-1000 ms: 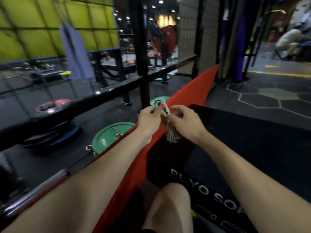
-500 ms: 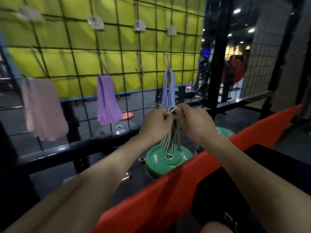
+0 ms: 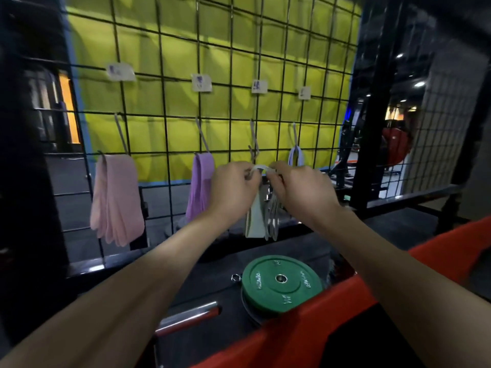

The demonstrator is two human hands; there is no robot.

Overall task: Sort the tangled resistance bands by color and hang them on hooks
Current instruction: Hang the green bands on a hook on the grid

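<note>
On the wire grid [image 3: 164, 107] in front of me four hooks sit in a row, each under a small paper label too blurred to read. The hook nearest the grid's left edge carries a bunch of pink bands [image 3: 115, 200]; the next one carries purple bands [image 3: 200, 187]; the third hook [image 3: 253, 144] shows bare metal above my hands; the fourth, nearest the right edge, holds a few pale lilac bands [image 3: 296, 156]. I hold a bundle of pale green-grey bands [image 3: 261, 216] just under that third hook, its looped top arching between my two hands and its tails hanging straight down in front of the lower grid bar. I cannot tell whether the loop touches the hook. My left hand [image 3: 233, 188] pinches the left side of the loop, fingers curled round it; my right hand [image 3: 300, 187] grips the right side in the same way, knuckles facing me. Both forearms reach up and forward from the lower corners of the view, wrists close together. Below my hands a green weight plate [image 3: 281, 280] lies flat on the dark floor beside a small metal ring [image 3: 236, 277], with a chrome bar [image 3: 188, 316] with a red end to its left. A red padded edge [image 3: 332, 314] crosses the lower right, and a yellow wall lies behind the grid.
</note>
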